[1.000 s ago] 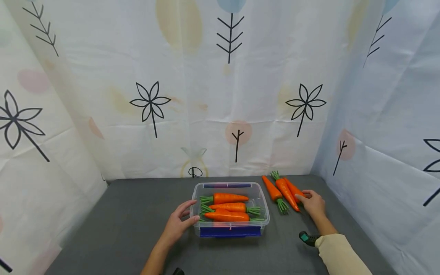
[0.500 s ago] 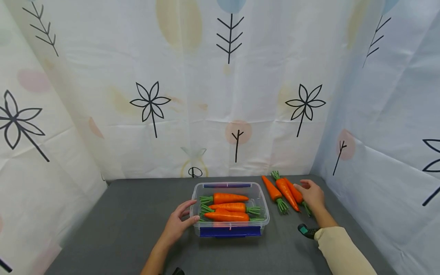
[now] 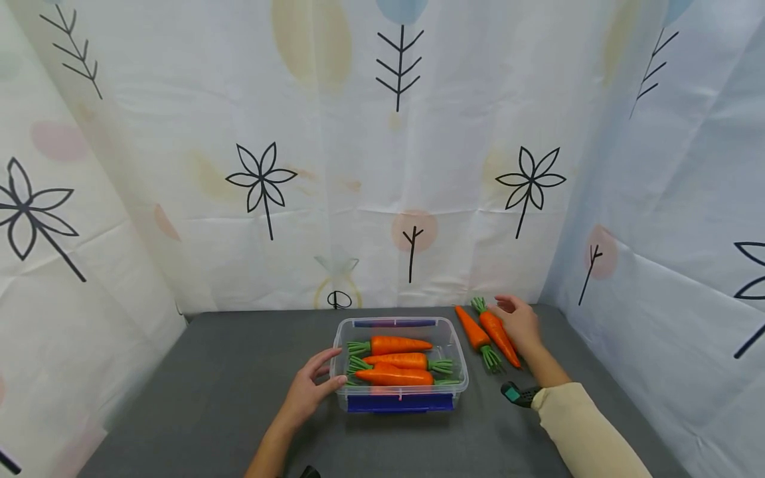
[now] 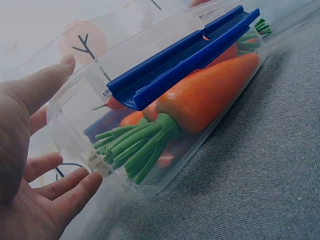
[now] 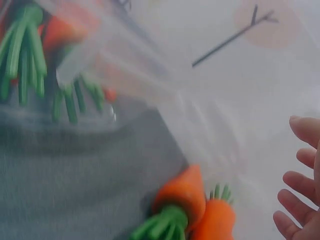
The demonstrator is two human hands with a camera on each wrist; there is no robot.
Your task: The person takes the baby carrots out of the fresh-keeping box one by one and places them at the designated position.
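"Why's the left hand [image 3: 307, 393] on that blue-latched plastic box [image 3: 400, 402]?"

"Steadying it, I'd guess. Fingers spread, carrots [image 3: 394, 377] inside."

"Right hand [image 3: 521, 326]?"

"Fingers loosely apart, nothing pinched, by two loose carrots [image 3: 499, 337]."

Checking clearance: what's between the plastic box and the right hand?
A loose carrot beside the box, then a second carrot by the right hand; the head view shows both.

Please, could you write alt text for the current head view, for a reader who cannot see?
A person's left hand touches a clear box holding orange carrots on a grey table. The right hand is near two visible loose carrots, to the right of the box. Patterned white cloth hangs behind.
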